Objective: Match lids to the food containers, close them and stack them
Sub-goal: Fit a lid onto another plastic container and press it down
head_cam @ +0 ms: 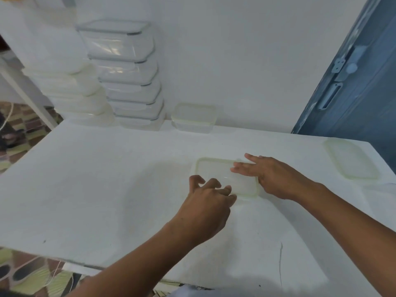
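Against the back wall, on the wide white bench [85, 189], stand two tall stacks: a tower of clear rectangular glass containers with clear lids [128, 82], already closed, and to its left a blurrier pile of white opaque tubs [75, 93]. Nearer the middle lies the clear rectangular lid with a pale green seal [216, 174], apparently seated on a shallow clear container that I can barely make out beneath it. A second loose green-rimmed lid [351, 159] waits at the bench's right edge, well apart, and one small closed container with a green-rimmed lid [194, 117] sits alone just right of the glass tower. The right hand [270, 176] lies flat, fingers straight, on the lid's far right side; the left hand [205, 202] claws over its near left corner, gripping or merely pressing, I cannot tell. Most of the job looks done: this one needs sealing and stacking, and the spare lid wants a partner. No brand or writing is legible anywhere.
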A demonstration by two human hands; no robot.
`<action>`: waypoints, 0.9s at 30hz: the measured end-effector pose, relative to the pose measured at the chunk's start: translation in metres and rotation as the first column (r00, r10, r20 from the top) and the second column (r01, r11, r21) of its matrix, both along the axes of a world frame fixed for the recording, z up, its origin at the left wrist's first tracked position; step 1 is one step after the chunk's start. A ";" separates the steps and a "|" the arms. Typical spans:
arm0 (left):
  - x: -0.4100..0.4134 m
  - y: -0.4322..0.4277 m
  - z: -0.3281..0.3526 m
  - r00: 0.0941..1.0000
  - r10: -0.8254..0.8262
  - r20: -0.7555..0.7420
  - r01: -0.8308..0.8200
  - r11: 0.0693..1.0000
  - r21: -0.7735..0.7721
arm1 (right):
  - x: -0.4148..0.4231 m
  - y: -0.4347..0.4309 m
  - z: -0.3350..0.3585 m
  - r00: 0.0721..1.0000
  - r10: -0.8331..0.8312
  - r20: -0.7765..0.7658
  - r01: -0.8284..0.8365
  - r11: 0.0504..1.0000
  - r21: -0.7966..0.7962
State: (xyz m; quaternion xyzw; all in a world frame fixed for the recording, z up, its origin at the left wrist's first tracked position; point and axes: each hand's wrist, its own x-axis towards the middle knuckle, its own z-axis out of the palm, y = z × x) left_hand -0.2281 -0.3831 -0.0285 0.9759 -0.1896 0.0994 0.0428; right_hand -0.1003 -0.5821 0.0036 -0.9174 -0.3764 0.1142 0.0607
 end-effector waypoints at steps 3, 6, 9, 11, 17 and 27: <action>0.006 0.005 0.001 0.999 -0.032 -0.035 0.026 0.985 -0.171 | -0.002 -0.001 -0.005 0.997 -0.071 0.038 0.070 0.997 0.013; 0.015 0.026 0.015 0.992 0.002 -0.127 -0.042 0.948 -0.315 | -0.014 -0.005 -0.002 0.991 -0.124 0.042 0.118 0.984 0.130; 0.024 0.054 0.028 0.953 0.111 -0.283 -0.143 0.985 -0.094 | -0.029 -0.006 -0.003 0.989 -0.110 -0.100 0.125 0.979 0.162; 0.023 0.060 0.032 0.886 0.181 -0.427 -0.177 0.983 0.050 | -0.036 -0.005 -0.010 0.989 -0.062 -0.131 0.066 0.997 0.032; 0.029 0.054 0.028 0.899 0.180 -0.400 -0.138 0.982 0.133 | -0.038 -0.001 -0.019 0.999 -0.034 -0.017 0.033 0.999 -0.043; 0.051 0.050 0.043 0.851 0.206 -0.484 -0.078 0.960 0.270 | -0.027 -0.001 -0.009 0.990 -0.003 -0.141 -0.021 0.986 -0.168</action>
